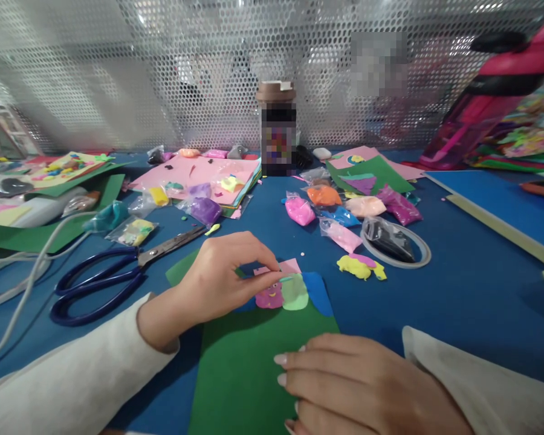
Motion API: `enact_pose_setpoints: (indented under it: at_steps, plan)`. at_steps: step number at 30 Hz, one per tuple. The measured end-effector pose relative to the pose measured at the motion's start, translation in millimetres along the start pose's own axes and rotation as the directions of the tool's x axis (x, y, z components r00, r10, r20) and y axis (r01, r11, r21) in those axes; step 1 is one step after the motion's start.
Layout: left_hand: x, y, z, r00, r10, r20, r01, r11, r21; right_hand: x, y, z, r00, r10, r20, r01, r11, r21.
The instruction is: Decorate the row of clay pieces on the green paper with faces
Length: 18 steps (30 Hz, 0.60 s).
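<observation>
A green card sheet (pixel 249 368) lies on the blue table in front of me, with blue and pink paper shapes at its far end. On it sit a small pink clay figure (pixel 270 296) and a pale green clay piece (pixel 294 292). My left hand (pixel 217 283) pinches its fingertips together right above the pink figure, touching it or a tiny bit of clay. My right hand (pixel 358 386) rests on the near right part of the green card, its fingers curled and pressing down.
Blue-handled scissors (pixel 109 275) lie left of the card. Several small bags of coloured clay (pixel 344 211), a tape ring (pixel 396 244) and a yellow-pink clay lump (pixel 360 266) lie behind it. A dark jar (pixel 277 130), pink paper (pixel 204 175), and white cables (pixel 22 272) surround them.
</observation>
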State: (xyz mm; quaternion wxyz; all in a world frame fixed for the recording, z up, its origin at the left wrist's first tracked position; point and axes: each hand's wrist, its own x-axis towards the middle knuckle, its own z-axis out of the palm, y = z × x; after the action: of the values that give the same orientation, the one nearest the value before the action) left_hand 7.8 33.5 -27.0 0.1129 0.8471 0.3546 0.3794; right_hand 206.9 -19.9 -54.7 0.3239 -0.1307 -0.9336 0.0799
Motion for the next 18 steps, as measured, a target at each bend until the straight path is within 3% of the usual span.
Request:
enact_pose_setpoints:
  at_steps: [5, 11, 18]
  plan:
    - [-0.3, 0.3, -1.9, 0.997, 0.009, -0.072, -0.005, 0.999, 0.049, 10.3, 16.3, -4.8, 0.994, 0.106, -0.002, -0.106, 0.987, -0.123]
    - [-1.7, -1.0, -2.6, 0.996, -0.007, -0.086, 0.012, 0.999, 0.049, 14.8, 33.4, -6.7, 0.983, 0.12, 0.136, -0.1, 0.985, -0.142]
    - [-1.8, -0.5, -4.4, 0.998, 0.015, -0.064, -0.014, 1.0, 0.025, 14.0, 32.7, -3.3, 0.981, 0.095, 0.167, -0.064, 0.982, -0.179]
